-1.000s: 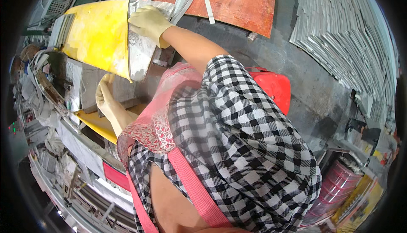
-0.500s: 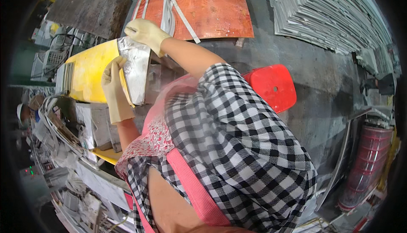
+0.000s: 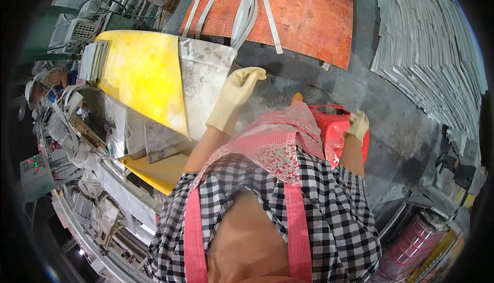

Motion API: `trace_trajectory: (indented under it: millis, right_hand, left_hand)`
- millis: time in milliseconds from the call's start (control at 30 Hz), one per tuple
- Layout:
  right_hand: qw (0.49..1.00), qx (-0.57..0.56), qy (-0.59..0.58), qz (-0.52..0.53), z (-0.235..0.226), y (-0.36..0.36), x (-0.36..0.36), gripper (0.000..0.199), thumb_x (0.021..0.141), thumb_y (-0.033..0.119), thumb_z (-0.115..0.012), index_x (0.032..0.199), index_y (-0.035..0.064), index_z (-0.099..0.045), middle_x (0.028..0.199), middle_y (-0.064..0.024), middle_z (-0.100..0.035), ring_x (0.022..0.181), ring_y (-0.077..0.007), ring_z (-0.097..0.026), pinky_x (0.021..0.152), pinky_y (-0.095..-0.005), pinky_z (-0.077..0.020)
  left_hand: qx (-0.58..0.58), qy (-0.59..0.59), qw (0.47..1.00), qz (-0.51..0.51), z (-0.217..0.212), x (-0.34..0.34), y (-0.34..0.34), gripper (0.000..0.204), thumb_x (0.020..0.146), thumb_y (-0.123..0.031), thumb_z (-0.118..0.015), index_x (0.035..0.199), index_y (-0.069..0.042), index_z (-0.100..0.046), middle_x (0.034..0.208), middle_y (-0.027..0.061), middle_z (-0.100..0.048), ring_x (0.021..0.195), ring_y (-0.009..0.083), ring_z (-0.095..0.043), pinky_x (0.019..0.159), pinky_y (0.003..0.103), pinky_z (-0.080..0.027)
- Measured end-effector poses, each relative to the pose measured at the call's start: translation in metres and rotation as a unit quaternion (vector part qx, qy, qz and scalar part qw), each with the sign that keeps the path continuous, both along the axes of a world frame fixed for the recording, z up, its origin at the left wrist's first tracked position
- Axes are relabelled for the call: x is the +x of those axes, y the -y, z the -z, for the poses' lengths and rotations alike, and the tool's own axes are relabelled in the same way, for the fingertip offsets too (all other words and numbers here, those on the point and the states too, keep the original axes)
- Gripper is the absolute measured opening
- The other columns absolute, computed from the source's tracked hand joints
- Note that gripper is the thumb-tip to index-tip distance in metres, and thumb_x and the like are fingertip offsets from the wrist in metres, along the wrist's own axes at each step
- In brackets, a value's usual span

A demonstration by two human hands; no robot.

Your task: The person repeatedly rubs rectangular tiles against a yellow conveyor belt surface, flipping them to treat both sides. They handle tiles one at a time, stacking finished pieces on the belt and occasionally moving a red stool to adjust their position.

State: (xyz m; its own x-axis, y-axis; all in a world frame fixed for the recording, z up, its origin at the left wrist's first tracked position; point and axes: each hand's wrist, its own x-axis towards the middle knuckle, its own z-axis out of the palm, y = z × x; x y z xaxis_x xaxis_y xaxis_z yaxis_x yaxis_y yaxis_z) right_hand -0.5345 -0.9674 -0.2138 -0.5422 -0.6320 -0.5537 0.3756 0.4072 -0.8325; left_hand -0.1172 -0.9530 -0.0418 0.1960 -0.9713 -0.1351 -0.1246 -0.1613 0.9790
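My left hand (image 3: pixel 237 93), in a cream rubber glove, is raised just right of a grey metal-looking sheet (image 3: pixel 206 62). Its fingers are pressed together and nothing shows in them. That sheet adjoins a yellow curved board (image 3: pixel 141 77). On the other side of my body, my right hand (image 3: pixel 358 124) hangs over the edge of a red plastic stool (image 3: pixel 334 141). It wears the same kind of glove, with the fingers curled in and no object visible. Whether it touches the stool cannot be made out. My pink apron (image 3: pixel 283 139) covers part of the stool.
An orange-red board (image 3: pixel 309 15) with white straps (image 3: pixel 247 10) lies ahead. At the far right rises a tall stack of thin grey sheets (image 3: pixel 427 51). Machinery and a control box with lights (image 3: pixel 36 172) crowd the left, where another person (image 3: pixel 54 80) is partly visible.
My right hand has come from the grey sheet back to the stool on my right. My left hand has left the yellow board's edge and moved right. My body and view have turned.
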Motion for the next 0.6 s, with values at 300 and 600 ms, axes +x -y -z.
trace_trajectory:
  millis: [300, 600]
  right_hand:
    - [0.989, 0.088, 0.002, -0.122, 0.019, 0.128, -0.038, 0.039, 0.101, 0.029, -0.057, 0.128, 0.0012, -0.058, 0.102, -0.0135, -0.067, 0.084, -0.0197, -0.063, 0.079, -0.0340, -0.0521]
    - [0.907, 0.110, -0.097, -0.394, -0.039, 0.257, -0.111, 0.034, 0.100, 0.029, -0.059, 0.115, -0.0003, -0.068, 0.083, -0.0086, -0.065, 0.070, -0.0141, -0.062, 0.067, -0.0286, -0.0519]
  left_hand:
    - [0.091, 0.061, 0.993, 0.044, 0.011, -0.054, 0.157, 0.026, 0.099, -0.017, -0.059, 0.112, 0.001, -0.072, 0.105, 0.0076, -0.075, 0.096, 0.0135, -0.068, 0.087, 0.027, -0.051]
    - [0.130, -0.011, 0.991, 0.020, 0.061, -0.136, 0.257, 0.026, 0.103, -0.012, -0.054, 0.113, 0.005, -0.071, 0.108, 0.0132, -0.075, 0.104, 0.0170, -0.069, 0.095, 0.028, -0.050]
